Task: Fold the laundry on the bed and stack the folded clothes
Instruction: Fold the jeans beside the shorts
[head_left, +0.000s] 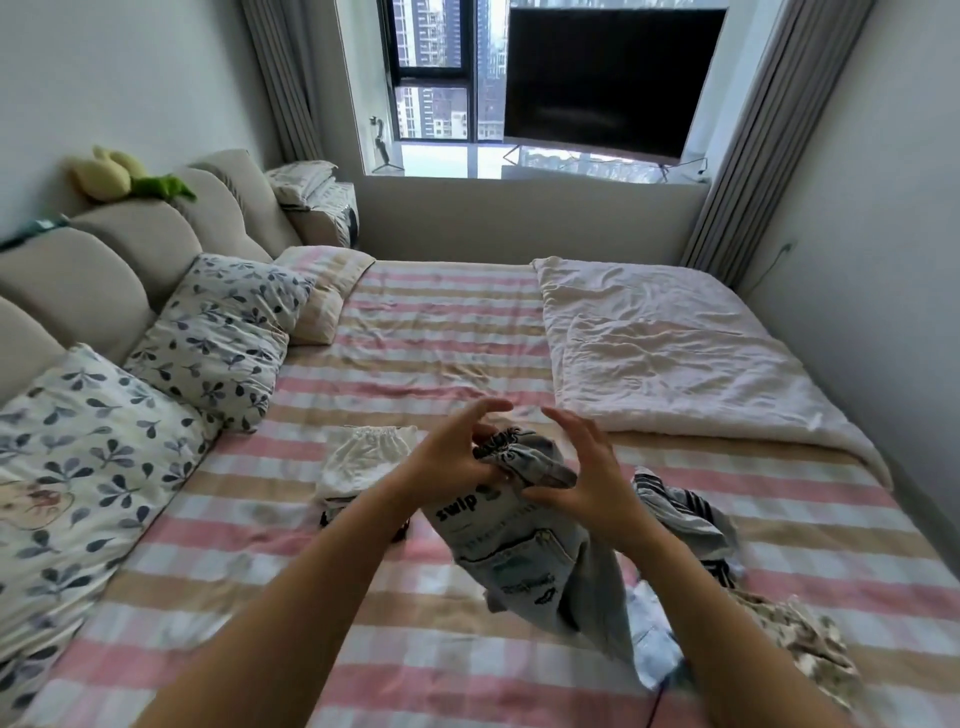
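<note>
Unfolded laundry lies nearest, at the person's right: a grey-and-white striped garment (680, 512) and a beige leaf-printed cloth (800, 639) crumpled together on the pink, beige and white checked bedsheet (415, 322), close enough to be picked from one piece at a time. Just beyond that heap, a pale blue denim garment with black lettering (519, 551) hangs in the air above the sheet, its pocketed lower part drooping towards the bed. It is held up by its dark gathered waistband, probably so its own weight pulls it straight before folding. The left hand (452, 462) pinches the waistband between thumb and curled lower fingers, the forefinger sticking out free. The right hand (592, 473) pins the fabric with its thumb while its fingers splay upward off the cloth, which looks a loose hold rather than a firm one.

Left of the hands, a white folded garment with an elastic waist (363, 457) tops a small stack, set apart from the heap so done and undone pieces do not mix; the denim likely belongs there next. Farther off, leaf-patterned pillows (218, 332) lean on a padded beige headboard (130, 244), and a cream quilt (675, 353) covers the far right, leaving the middle as working space. A black television (608, 78) stands in the window.
</note>
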